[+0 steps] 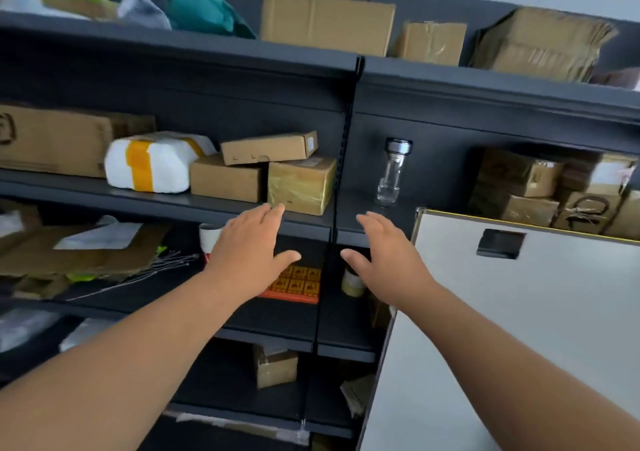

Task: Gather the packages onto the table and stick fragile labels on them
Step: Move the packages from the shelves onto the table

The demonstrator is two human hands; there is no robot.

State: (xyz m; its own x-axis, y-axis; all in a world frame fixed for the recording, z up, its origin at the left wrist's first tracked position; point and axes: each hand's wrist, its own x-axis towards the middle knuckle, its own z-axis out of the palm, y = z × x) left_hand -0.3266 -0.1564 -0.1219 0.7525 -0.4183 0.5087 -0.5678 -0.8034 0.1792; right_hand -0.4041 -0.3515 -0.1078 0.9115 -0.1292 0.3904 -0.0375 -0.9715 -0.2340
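Note:
Both my hands are stretched toward a dark shelf unit (242, 204), palms facing each other, holding nothing. My left hand (249, 253) is just below a tape-wrapped cardboard box (301, 185) on the middle shelf, fingertips near its lower left corner. My right hand (384, 256) hovers to the right of the shelf upright. Beside that box sit a plain brown box (225, 182), a flat box (268, 147) stacked on top, and a white parcel with orange tape (152, 165). An orange sheet of labels (298, 284) lies on the shelf below, partly hidden by my left hand.
A glass bottle with a metal cap (393, 173) stands right of the upright. A white table surface (519, 312) with a dark recessed handle fills the right. More cardboard boxes (325, 22) fill the top shelf and the right bay (519, 180). A tape roll (351, 282) sits under my right hand.

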